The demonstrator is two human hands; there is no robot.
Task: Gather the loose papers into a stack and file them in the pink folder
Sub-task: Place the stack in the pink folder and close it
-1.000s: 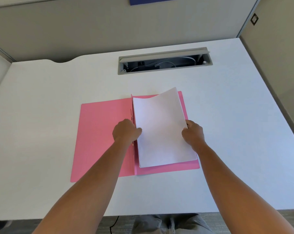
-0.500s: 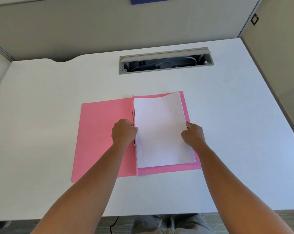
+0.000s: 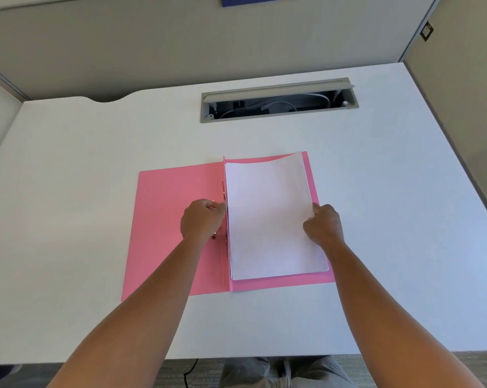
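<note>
The left hand [image 3: 201, 219] is curling its fingers into a loose fist against the left edge of the stack of white paper sheets [image 3: 273, 217], right at the fold of the folder, where a thin metal fastener strip [image 3: 223, 191] is running along the spine; whether those fingers are actually clamping the sheets or only pressing beside them cannot be told, since the knuckles are hiding the tips. The right hand [image 3: 323, 224] is pinching the right edge of the same stack, thumb on top and fingers tucked under. The stack is lying on the right half of the open pink card folder [image 3: 175, 233], its far edge bowing upward slightly, its near edge sitting just inside the folder's near border. The folder is lying flat and spread open near the middle of the white desk top [image 3: 96, 191]. Farther back, a grey rectangular cable tray [image 3: 278, 100] is sitting open in the desk, showing wires inside.
</note>
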